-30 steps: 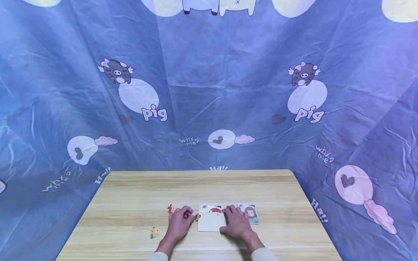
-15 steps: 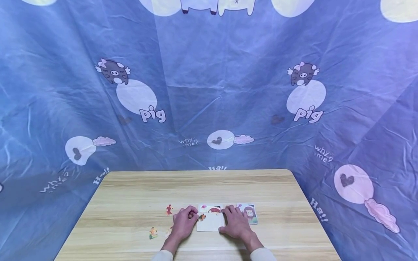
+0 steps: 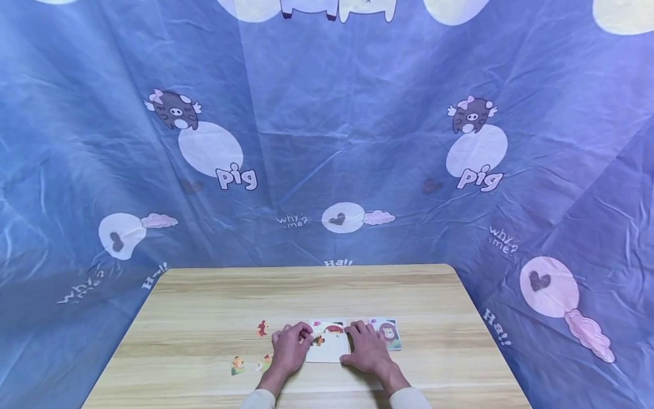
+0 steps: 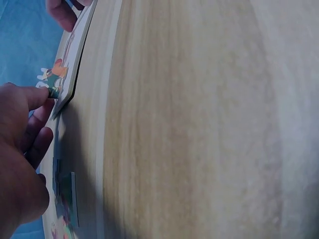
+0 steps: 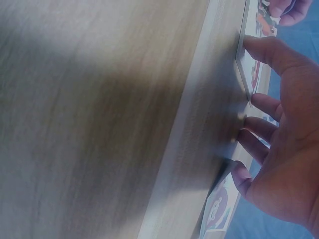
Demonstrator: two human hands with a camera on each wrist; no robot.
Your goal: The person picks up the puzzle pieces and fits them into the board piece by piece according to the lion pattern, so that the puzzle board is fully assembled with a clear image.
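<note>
A white puzzle board (image 3: pixel 327 355) lies on the table, with a strip of picture along its far part. My left hand (image 3: pixel 291 347) pinches a small brown and green puzzle piece (image 3: pixel 319 341) between thumb and finger, over the board's left side. In the left wrist view, this piece (image 4: pixel 60 68) shows orange and green, right at the board's surface. My right hand (image 3: pixel 369 347) rests along the board's right side, fingers spread. From the right wrist, its thumb (image 5: pixel 266 50) touches the near corner and the index finger the side. Its little finger is right by a lion picture (image 3: pixel 390 334).
Left of the board lie a red puzzle piece (image 3: pixel 262 328), a yellow and green piece (image 3: pixel 237 365) and another light piece (image 3: pixel 265 362) beside my left wrist. A blue cloth (image 3: pixel 306 142) with printed pigs hangs behind and beside the wooden table (image 3: pixel 306 289).
My left hand has moved right, bringing the puzzle piece from beside the board onto its left part. A loose piece by the left wrist has come into view. The right hand stays in place.
</note>
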